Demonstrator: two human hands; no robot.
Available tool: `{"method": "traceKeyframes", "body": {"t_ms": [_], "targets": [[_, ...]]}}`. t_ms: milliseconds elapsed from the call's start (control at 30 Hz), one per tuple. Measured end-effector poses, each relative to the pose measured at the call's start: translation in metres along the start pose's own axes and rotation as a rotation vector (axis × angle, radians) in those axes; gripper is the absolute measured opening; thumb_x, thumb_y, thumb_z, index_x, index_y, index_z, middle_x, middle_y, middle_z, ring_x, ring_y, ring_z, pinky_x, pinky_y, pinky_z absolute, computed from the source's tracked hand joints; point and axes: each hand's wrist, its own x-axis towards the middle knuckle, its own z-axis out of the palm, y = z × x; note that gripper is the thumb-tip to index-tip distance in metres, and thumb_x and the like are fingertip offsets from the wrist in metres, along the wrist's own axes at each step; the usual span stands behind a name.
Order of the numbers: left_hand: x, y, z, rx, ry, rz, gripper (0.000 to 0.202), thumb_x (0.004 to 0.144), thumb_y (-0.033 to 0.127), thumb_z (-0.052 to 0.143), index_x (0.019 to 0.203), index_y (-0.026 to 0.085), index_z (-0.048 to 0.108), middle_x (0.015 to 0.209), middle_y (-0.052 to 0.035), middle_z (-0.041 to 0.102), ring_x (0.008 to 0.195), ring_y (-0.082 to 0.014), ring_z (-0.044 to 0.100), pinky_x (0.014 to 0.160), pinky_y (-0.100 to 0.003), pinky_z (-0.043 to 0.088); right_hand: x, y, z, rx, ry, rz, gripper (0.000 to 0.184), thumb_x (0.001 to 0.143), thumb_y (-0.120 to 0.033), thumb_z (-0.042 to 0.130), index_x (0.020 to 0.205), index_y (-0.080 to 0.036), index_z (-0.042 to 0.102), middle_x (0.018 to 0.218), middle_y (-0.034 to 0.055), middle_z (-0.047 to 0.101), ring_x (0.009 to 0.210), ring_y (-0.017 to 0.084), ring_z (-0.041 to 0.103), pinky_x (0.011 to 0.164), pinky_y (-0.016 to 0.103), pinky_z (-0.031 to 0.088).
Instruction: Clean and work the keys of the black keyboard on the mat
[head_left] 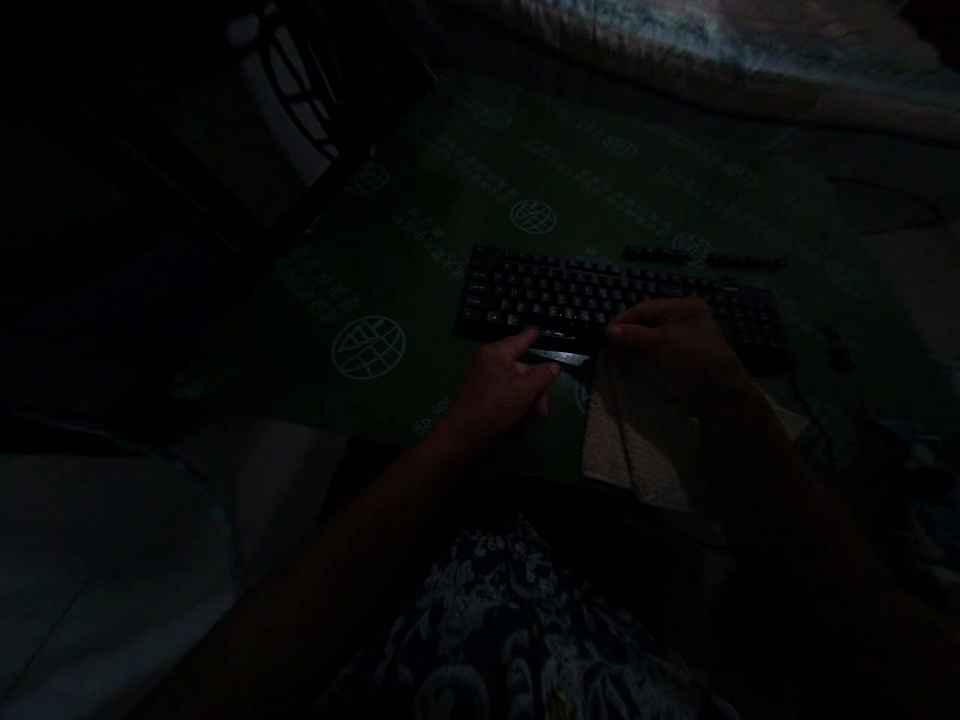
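The scene is very dark. A black keyboard lies on a green mat printed with globe marks. My left hand is at the keyboard's front edge, fingers pinched on a long dark strip, perhaps a long key. My right hand rests over the keyboard's front edge, fingers curled and touching the strip's right end. A pale cloth hangs beneath the right hand; whether that hand grips it is hidden.
Two long dark strips lie on the mat behind the keyboard. Rumpled pale bedding runs along the back. A dark lattice frame stands at the upper left. Patterned fabric covers my lap.
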Motion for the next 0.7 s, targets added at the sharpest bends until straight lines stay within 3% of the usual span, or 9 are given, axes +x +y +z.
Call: {"method": "traceKeyframes", "body": {"t_ms": [200, 333, 467, 700], "targets": [[-0.001, 0.004, 0.002, -0.234, -0.017, -0.043, 0.053, 0.075, 0.024, 0.061, 0.127, 0.014, 0.056, 0.050, 0.0039, 0.059, 0.040, -0.0078, 0.045, 0.042, -0.018, 0.034, -0.001, 0.008, -0.006, 0.182, -0.082, 0.162, 0.019, 0.064, -0.032, 0.076, 0.063, -0.017, 0.067, 0.053, 0.0009, 0.060, 0.044, 0.012, 0.051, 0.042, 0.025, 0.038], [-0.003, 0.006, 0.003, -0.260, -0.002, -0.039, 0.049, 0.073, 0.025, 0.063, 0.120, 0.011, 0.059, 0.052, 0.0030, 0.060, 0.042, -0.0076, 0.045, 0.043, -0.018, 0.034, 0.000, 0.011, -0.008, 0.208, -0.130, 0.169, 0.022, 0.064, -0.035, 0.077, 0.064, -0.016, 0.066, 0.053, 0.0017, 0.059, 0.044, 0.013, 0.052, 0.041, 0.026, 0.039], [0.000, 0.007, 0.004, -0.284, 0.051, -0.028, 0.032, 0.074, 0.024, 0.063, 0.104, 0.013, 0.064, 0.052, 0.0034, 0.060, 0.040, -0.0063, 0.045, 0.042, -0.017, 0.033, -0.001, 0.011, -0.008, 0.214, -0.139, 0.128, 0.025, 0.066, -0.039, 0.075, 0.063, -0.016, 0.066, 0.053, 0.0026, 0.059, 0.045, 0.014, 0.053, 0.043, 0.028, 0.043], [0.008, 0.009, 0.005, -0.184, 0.183, -0.003, 0.014, 0.077, 0.029, 0.063, 0.082, 0.016, 0.064, 0.050, 0.0042, 0.058, 0.040, -0.0070, 0.045, 0.041, -0.017, 0.034, -0.003, 0.008, -0.009, 0.265, -0.182, 0.210, 0.023, 0.062, -0.036, 0.078, 0.063, -0.016, 0.067, 0.052, 0.0018, 0.059, 0.044, 0.012, 0.052, 0.043, 0.027, 0.042]]}}
